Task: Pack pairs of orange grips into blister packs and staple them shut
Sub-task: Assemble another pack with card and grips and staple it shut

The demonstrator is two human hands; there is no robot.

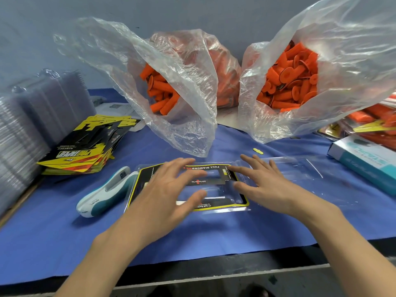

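Observation:
A clear blister pack (222,205) lies open on the blue cloth with a black-and-yellow printed card (212,169) laid in it; its clear lid half (300,168) spreads to the right. My left hand (171,189) hovers over the card's left part, fingers spread and relaxed. My right hand (263,183) is over the pack's right edge, fingers straight, fingertips at the card. Neither hand holds anything. Two clear plastic bags of orange grips stand behind: the left bag (160,91) and the right bag (289,80). A white-and-teal stapler (105,192) lies left of the pack.
A fanned stack of printed cards (85,151) sits at the left, with stacks of empty clear blisters (32,116) behind it. A teal-and-white box (368,161) and finished packs (377,121) are at the right. A small yellow scrap (257,150) lies on the cloth. The table edge runs near me.

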